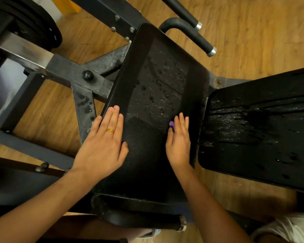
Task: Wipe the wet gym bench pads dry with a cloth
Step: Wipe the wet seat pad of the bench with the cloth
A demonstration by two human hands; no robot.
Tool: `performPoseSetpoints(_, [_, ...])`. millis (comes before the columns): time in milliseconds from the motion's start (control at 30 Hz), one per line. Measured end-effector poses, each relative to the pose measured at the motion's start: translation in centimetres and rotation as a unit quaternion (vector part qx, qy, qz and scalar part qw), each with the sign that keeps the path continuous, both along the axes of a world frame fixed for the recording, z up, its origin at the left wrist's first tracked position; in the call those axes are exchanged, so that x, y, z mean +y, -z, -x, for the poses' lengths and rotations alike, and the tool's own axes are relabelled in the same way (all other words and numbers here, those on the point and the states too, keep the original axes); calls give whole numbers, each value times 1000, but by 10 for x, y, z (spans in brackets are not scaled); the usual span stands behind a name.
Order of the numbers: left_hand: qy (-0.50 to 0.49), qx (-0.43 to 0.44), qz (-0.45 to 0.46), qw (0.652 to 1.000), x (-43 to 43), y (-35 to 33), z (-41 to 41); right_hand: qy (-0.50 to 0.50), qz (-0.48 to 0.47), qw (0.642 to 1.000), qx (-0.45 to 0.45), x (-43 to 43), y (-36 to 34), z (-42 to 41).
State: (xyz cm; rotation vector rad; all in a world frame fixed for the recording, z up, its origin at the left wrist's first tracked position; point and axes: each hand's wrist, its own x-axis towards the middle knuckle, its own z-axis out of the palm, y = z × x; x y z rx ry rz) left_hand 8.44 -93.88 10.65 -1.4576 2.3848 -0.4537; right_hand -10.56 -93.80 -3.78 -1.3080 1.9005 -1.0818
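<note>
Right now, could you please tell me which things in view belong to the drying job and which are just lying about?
Job:
centre pad, beaded with water
second pad, wet
purple cloth, pressed under the right hand
left hand, flat on the centre pad

Lying about:
weight plates
metal frame
handle bars
wooden floor

Droplets [158, 88] bead the black bench pad [144, 158]; left hand [102, 142], right hand [178, 142], purple cloth [171, 124] rest there.
</note>
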Motion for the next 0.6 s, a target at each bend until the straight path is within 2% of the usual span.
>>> performPoseSetpoints(200, [-2, -4, -2, 1000, -1, -1, 2, 18, -50, 999, -10, -79, -3, 43])
performPoseSetpoints(467, [0, -2, -5, 1000, -2, -1, 2, -18, -16, 1000, 10, -14, 4, 19])
performPoseSetpoints(600, [0, 3, -6, 1000, -2, -1, 2, -6, -2, 1000, 20, -31, 8, 21])
